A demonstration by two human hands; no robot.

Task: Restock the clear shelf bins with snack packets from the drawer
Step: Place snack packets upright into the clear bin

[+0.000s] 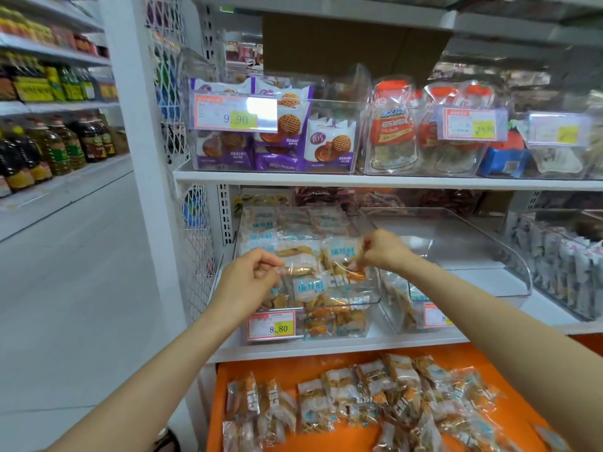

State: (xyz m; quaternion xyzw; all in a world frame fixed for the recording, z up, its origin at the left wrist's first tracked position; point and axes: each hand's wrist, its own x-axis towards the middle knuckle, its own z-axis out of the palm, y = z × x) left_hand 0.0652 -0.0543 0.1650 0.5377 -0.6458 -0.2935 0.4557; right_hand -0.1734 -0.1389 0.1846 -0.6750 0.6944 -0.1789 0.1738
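My left hand (251, 275) pinches the left edge of clear snack packets (313, 259) with white and blue labels. My right hand (381, 251) pinches their right edge. Both hold the packets over the open top of a clear shelf bin (372, 316) on the lower shelf, marked 8.80. That bin is nearly full of the same packets. Below, the orange drawer (329, 365) is pulled out, with several loose packets (375, 399) lying in it.
A second clear bin (483, 252) right of my hands holds few packets. More clear bins (329, 109) with purple and orange packs line the upper shelf. A white shelf post (137, 158) and aisle floor lie left, with oil bottles (49, 148) beyond.
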